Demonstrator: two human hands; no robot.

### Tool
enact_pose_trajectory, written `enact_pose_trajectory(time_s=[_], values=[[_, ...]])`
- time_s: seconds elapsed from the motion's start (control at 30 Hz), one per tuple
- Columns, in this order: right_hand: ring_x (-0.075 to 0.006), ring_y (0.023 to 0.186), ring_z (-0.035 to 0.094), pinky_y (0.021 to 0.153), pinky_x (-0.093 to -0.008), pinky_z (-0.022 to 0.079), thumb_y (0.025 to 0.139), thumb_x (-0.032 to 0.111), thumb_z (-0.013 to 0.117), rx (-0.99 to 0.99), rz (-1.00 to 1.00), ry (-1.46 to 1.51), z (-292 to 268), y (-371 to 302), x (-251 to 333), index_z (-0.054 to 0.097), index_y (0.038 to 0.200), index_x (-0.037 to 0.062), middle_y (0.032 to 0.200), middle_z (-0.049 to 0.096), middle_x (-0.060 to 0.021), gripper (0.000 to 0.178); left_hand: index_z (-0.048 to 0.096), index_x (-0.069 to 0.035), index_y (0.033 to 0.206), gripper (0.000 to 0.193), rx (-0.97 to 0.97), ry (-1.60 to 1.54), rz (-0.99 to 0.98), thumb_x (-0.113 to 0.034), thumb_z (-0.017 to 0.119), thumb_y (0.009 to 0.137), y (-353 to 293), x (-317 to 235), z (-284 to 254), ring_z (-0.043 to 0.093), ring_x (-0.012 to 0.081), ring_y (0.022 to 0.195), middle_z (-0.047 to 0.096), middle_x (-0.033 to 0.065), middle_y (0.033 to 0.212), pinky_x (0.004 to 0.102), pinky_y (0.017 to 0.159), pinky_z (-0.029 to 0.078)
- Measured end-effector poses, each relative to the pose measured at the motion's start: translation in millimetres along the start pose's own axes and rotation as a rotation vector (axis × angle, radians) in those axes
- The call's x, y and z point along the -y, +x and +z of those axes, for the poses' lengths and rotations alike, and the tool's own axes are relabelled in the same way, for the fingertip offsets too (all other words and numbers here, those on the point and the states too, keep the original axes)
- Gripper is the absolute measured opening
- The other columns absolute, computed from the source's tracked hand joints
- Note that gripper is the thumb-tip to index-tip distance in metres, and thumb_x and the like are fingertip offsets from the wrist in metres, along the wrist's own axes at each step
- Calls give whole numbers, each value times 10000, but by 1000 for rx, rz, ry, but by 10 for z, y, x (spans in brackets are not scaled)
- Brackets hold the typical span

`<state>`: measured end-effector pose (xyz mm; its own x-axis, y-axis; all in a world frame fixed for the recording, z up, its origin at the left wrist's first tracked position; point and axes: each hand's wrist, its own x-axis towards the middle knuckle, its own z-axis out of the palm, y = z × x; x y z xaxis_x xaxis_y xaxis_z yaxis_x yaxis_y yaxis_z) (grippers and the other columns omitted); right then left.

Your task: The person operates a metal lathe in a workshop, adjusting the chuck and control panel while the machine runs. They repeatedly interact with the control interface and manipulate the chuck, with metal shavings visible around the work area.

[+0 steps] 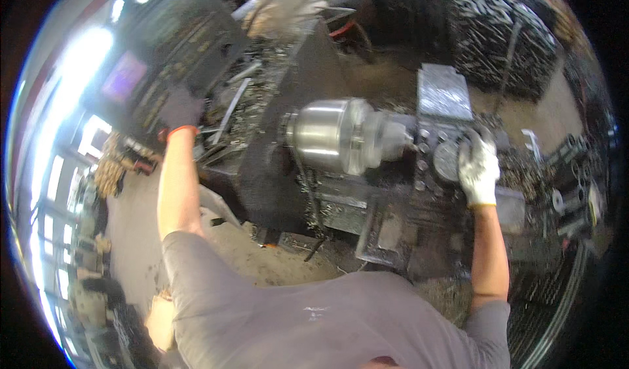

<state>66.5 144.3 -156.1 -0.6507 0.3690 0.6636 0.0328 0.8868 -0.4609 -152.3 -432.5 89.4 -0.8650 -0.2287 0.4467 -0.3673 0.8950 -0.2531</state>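
A shiny metal workpiece and chuck point(331, 133) lie across the middle of a dark lathe, blurred toward the right end. My left hand point(183, 109), in a dark glove with an orange cuff, reaches far left to the machine's headstock side. Its fingers blend into the dark surface. On the right, my right hand point(479, 169) wears a white glove with a yellow cuff. It lies against the right side of a round dark tool post top point(448, 159), fingers bent over a part I cannot make out. Several bolt heads point(422, 149) stand left of that round part.
Metal chips and bars point(239, 100) cover the ledge between the left arm and the chuck. A large bin of curled swarf point(495, 38) stands at the far right. A silvery block point(444, 91) sits behind the tool post. Cylindrical parts point(573, 185) lie at the right.
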Motion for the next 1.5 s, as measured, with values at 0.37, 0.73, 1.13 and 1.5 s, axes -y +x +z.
enact_pose_trajectory(time_s=[0.37,0.73,1.13,1.5], values=[[-384,1224,628,1003,-479,537,983,191,625,96,66,-5,-93,54,119,709,1217,103,1366,633,-141,264,633,-121,1385,572,-221,29,7,-507,640,962,96,-6,140,669,457,1244,443,174,1641,618,953,552],[-390,1215,613,981,-507,544,947,180,663,85,44,30,-68,34,80,703,1200,103,1320,625,-149,267,655,-105,1325,557,-183,35,-1,-533,618,971,152,50,196,688,442,1199,468,197,1586,628,873,571],[-391,1219,616,992,-506,540,937,172,669,76,38,43,-67,36,79,710,1179,94,1328,631,-153,258,668,-104,1304,551,-192,28,-9,-521,634,944,128,39,161,690,446,1185,543,194,1490,627,872,569],[-383,1222,627,989,-484,538,963,170,639,95,57,23,-86,37,94,706,1216,113,1366,625,-132,268,663,-82,1327,593,-200,-20,22,-535,628,947,133,55,160,670,459,1211,611,250,1417,589,967,549]])
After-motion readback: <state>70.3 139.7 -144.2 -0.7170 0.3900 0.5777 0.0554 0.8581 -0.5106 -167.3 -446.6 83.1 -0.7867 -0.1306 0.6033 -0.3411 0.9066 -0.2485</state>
